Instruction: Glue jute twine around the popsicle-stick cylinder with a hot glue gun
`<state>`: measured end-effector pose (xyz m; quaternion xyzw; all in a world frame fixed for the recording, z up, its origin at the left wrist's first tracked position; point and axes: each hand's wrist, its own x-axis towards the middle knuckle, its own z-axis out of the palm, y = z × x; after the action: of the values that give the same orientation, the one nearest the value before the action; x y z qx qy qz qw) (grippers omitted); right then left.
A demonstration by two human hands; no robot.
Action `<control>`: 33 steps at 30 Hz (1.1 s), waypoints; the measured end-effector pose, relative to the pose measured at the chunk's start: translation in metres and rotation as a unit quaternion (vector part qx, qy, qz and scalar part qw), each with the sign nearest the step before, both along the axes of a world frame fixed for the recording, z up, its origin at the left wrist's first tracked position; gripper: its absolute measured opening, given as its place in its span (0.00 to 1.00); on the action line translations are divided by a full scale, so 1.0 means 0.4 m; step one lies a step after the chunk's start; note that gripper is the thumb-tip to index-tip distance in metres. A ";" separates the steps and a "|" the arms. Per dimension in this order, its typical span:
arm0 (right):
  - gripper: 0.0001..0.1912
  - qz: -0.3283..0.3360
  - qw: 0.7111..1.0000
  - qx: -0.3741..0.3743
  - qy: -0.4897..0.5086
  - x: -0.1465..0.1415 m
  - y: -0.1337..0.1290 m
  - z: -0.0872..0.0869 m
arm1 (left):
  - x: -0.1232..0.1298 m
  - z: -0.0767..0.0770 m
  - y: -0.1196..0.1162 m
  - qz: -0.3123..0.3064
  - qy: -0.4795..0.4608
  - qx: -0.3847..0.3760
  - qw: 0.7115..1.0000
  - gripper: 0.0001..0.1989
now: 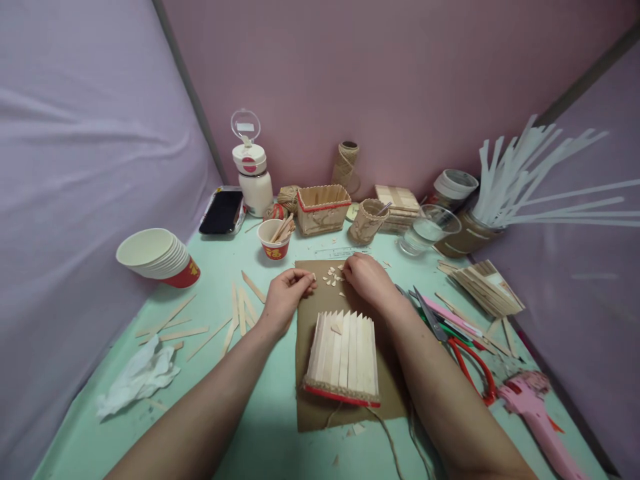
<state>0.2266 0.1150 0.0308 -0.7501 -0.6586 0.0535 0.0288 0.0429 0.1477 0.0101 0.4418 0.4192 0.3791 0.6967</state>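
My left hand [287, 297] is closed in a pinch on a small pale wood chip [314, 277], over the left edge of a brown cardboard sheet [311, 413]. Small teardrop-shaped wood chips [331, 276] lie scattered on the cardboard between my hands. My right hand [369, 279] is beside them, its fingers curled down at the pile; what its fingertips hold, if anything, is hidden. Nearer to me lies a craft-stick piece [345, 357] with jagged pointed tops, a red-trimmed twine base and a loose chip on it.
Scissors with red handles [470, 367] and a pink glue gun [537, 413] lie right. Loose sticks [240, 307], a crumpled tissue [143, 377] and stacked paper cups [157, 257] are left. Behind stand a stick-filled cup [274, 248], a wooden box [324, 217] and a clear cup [425, 233].
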 end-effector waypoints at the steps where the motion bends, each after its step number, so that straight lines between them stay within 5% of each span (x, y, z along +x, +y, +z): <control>1: 0.10 0.005 1.000 0.003 0.003 0.002 0.001 -0.002 | 0.000 0.000 0.000 0.001 -0.001 0.000 1.000 0.12; 6: 0.09 -0.034 0.979 0.055 0.193 0.009 0.002 0.007 | -0.001 -0.003 0.000 0.003 0.003 0.004 1.000 0.12; 11: 0.09 -0.072 0.857 0.069 0.506 -0.012 0.001 0.018 | -0.001 -0.009 0.000 0.002 -0.002 0.006 1.000 0.12; 17: 0.11 -0.091 0.770 0.055 0.629 -0.044 0.002 0.009 | -0.004 -0.010 0.000 0.001 0.003 0.015 1.000 0.12; 33: 0.12 -0.060 0.790 0.016 0.610 -0.077 -0.004 0.008 | -0.001 -0.009 -0.002 -0.014 -0.008 -0.026 1.000 0.12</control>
<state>0.1958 0.1132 0.0339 -0.5992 -0.4585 0.4872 0.4398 0.0423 0.1471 0.0065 0.4263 0.4174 0.3612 0.7167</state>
